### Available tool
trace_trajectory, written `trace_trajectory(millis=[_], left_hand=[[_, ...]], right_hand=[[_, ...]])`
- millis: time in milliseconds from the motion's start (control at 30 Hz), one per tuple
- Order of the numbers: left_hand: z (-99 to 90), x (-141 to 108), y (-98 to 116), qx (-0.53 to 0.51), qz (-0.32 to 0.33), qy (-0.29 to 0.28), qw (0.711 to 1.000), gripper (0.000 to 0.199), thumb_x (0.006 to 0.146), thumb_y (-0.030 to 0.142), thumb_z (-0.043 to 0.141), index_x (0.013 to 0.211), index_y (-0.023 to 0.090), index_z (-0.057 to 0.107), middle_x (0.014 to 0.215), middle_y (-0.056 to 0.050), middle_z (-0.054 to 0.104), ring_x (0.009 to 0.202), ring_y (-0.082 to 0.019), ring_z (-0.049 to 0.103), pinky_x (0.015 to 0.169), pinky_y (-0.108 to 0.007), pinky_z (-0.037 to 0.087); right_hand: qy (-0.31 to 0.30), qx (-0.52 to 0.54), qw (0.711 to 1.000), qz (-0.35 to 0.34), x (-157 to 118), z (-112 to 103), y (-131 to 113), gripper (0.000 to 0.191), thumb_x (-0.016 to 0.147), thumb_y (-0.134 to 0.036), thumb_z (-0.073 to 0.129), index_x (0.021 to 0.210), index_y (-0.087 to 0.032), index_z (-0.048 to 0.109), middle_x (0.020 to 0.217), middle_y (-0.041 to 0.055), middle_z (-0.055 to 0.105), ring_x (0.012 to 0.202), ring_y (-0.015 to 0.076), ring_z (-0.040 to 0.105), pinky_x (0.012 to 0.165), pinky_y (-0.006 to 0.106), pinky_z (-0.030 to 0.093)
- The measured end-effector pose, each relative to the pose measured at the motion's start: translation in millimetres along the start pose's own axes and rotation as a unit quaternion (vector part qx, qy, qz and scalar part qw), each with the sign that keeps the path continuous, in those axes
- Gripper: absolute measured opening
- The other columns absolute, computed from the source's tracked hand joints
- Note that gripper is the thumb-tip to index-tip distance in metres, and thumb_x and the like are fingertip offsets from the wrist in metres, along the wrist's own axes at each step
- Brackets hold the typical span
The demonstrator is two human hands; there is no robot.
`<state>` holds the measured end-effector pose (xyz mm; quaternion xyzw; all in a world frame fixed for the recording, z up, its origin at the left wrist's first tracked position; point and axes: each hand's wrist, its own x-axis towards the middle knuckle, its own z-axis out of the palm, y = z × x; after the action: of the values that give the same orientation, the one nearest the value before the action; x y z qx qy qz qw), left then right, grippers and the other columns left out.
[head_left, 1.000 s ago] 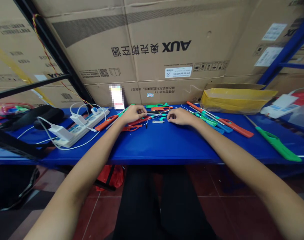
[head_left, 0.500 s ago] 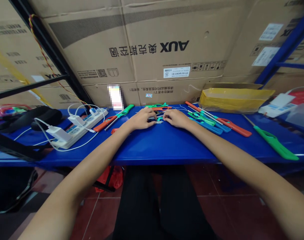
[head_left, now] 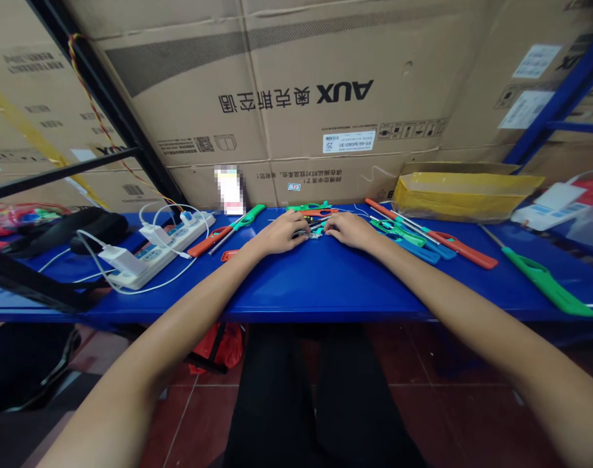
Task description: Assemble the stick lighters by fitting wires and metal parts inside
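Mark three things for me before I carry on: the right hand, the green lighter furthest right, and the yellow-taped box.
Right hand (head_left: pixel 349 230): head view, back of the hand.
Green lighter (head_left: pixel 550 284): head view, middle of its handle.
Yellow-taped box (head_left: pixel 466 197): head view, front wall.

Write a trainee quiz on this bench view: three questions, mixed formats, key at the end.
1. True or false: small teal and silvery parts lie between the person's bare left hand and bare right hand.

2. The big upside-down Latin letters on the brown cardboard carton behind the flat blue tabletop read:
A) LUX
B) AUX
C) MAX

3. Which hand is nearer the long white plastic power strip?

Key:
1. True.
2. B.
3. The left hand.
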<state>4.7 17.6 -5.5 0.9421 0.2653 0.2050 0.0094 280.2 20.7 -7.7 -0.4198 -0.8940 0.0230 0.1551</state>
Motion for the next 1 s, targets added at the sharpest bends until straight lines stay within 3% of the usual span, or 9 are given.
trace_trajectory(millis=[267, 500, 700, 1000], left_hand=[[7.9, 1, -5, -0.006, 0.007, 0.016, 1.000, 0.018, 0.107, 0.030, 0.062, 0.113, 0.021, 0.076, 0.115, -0.014, 0.077, 0.111, -0.032, 0.068, 0.104, -0.051, 0.052], [4.4, 2, 1, -0.017, -0.013, 0.033, 0.999, 0.018, 0.106, 0.034, 0.064, 0.111, 0.022, 0.076, 0.117, -0.012, 0.077, 0.115, -0.031, 0.068, 0.107, -0.049, 0.052], [-3.5, 3, 9, -0.045, -0.063, 0.046, 0.996, 0.021, 0.107, 0.035, 0.061, 0.115, 0.021, 0.075, 0.111, -0.009, 0.081, 0.100, -0.027, 0.074, 0.092, -0.041, 0.056], [-6.6, 0, 4, -0.079, -0.087, 0.072, 0.991, 0.017, 0.102, 0.031, 0.064, 0.111, 0.020, 0.073, 0.106, -0.008, 0.081, 0.092, -0.023, 0.075, 0.084, -0.035, 0.056]], right_hand=[[-0.006, -0.041, 0.999, 0.005, -4, -4, -9, 0.020, 0.106, -0.018, 0.059, 0.110, -0.019, 0.079, 0.119, 0.0141, 0.081, 0.104, 0.0289, 0.074, 0.087, 0.038, 0.052], [0.031, 0.049, 0.998, -0.009, -5, -5, -4, 0.011, 0.097, -0.018, 0.065, 0.095, -0.022, 0.076, 0.098, 0.0078, 0.079, 0.085, 0.0232, 0.069, 0.080, 0.035, 0.048], [0.057, 0.113, 0.992, -0.005, -4, -6, -4, 0.010, 0.093, -0.016, 0.065, 0.093, -0.020, 0.074, 0.093, 0.0069, 0.078, 0.080, 0.0204, 0.067, 0.078, 0.032, 0.048], [0.113, 0.146, 0.983, 0.000, -5, -9, -2, 0.011, 0.094, -0.023, 0.064, 0.094, -0.019, 0.074, 0.096, 0.0085, 0.078, 0.082, 0.0211, 0.068, 0.080, 0.033, 0.050]])
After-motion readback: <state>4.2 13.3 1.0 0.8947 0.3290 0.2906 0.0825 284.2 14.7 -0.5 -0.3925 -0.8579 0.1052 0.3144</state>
